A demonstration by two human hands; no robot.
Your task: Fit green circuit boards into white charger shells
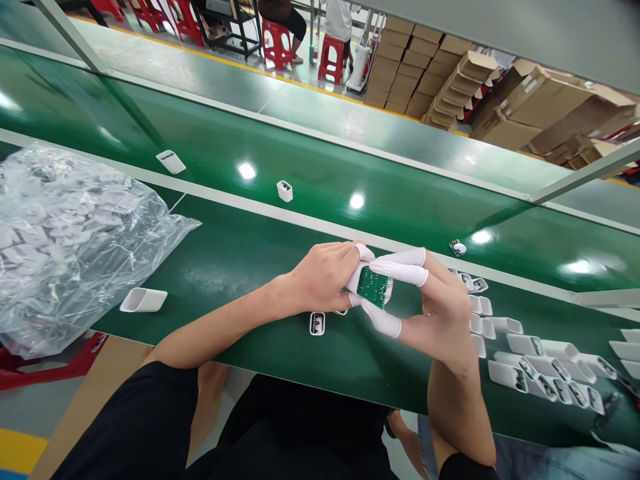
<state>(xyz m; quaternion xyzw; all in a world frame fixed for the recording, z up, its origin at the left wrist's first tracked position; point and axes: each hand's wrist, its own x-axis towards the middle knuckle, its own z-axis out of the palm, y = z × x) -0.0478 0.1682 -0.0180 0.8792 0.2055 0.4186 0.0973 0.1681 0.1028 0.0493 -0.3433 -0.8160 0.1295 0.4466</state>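
Between my hands is a green circuit board (374, 288), its soldered face toward me. My right hand (440, 300), with white finger cots, pinches the board by its edges. My left hand (330, 275), also in finger cots, grips a white plastic housing (353, 280) at the board's left end. Fingers hide much of the housing, so how far the board sits inside it I cannot tell. Just below my left hand, a white housing (317, 324) with dark parts inside stands on the green bench, and another is partly covered by the hand.
A clear plastic bag (75, 233) of white pieces lies at left, near an empty-looking housing (144, 300). Several filled housings (545, 387) cluster at right. Beyond a pale rail, the green belt carries two housings (285, 191) and a small board (457, 248). Cardboard boxes (400, 67) stand behind.
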